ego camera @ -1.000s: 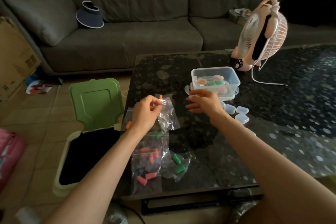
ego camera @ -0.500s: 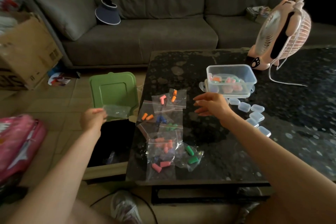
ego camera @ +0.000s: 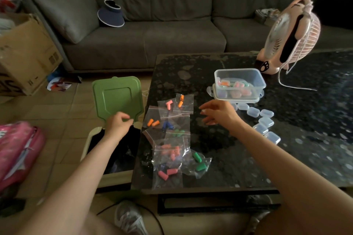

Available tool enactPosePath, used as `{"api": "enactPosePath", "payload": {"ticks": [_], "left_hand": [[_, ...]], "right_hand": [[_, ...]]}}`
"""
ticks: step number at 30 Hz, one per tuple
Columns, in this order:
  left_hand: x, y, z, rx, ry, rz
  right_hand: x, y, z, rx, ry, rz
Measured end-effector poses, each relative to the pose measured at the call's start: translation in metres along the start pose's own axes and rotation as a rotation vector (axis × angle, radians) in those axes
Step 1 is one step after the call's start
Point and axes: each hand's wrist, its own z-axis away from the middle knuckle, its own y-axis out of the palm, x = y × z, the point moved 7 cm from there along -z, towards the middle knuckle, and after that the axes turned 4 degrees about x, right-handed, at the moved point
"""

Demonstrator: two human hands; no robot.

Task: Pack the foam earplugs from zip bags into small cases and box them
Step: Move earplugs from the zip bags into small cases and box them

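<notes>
Zip bags; cardboard box print illegible

The desk is bare between the zip bags strewn along its left edge and the curved row of small cases to the right. The near right stretch is bare too. At the far side a clear box, a pink fan and its cord stand in the way. Left of the desk is an open bin with its green lid raised.

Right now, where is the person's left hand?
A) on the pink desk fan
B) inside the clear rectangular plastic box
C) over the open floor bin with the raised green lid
C: the left hand hovers above the open bin with the green lid, beside the dark table.
</notes>
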Motion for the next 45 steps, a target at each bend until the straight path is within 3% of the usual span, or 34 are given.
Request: {"api": "enactPosePath", "payload": {"ticks": [6,14,20,24,28,32,38,45], "left_hand": [[-0.082,0.015,0.032,0.023,0.397,-0.094],[-0.100,0.068,0.058,0.464,0.392,-0.372],[-0.101,0.085,0.059,0.422,0.432,-0.599],[-0.105,0.090,0.058,0.375,0.467,-0.600],[-0.114,0.088,0.059,0.339,0.561,-0.439],[-0.132,0.073,0.064,0.276,0.647,-0.054],[-0.134,0.070,0.070,0.413,0.457,0.415],[-0.130,0.076,0.072,0.470,0.290,0.643]], "right_hand": [[-0.005,-0.006,0.001,0.003,0.004,0.035],[-0.015,0.000,0.004,0.105,0.040,0.142],[-0.009,0.014,0.008,0.174,-0.009,0.235],[-0.007,0.016,0.010,0.180,-0.025,0.247],[-0.006,0.021,0.011,0.219,-0.038,0.205],[0.002,0.023,0.011,0.190,-0.085,0.086],[0.011,0.012,0.011,0.119,-0.124,-0.166],[0.013,0.012,0.013,0.177,-0.107,-0.244]]}}
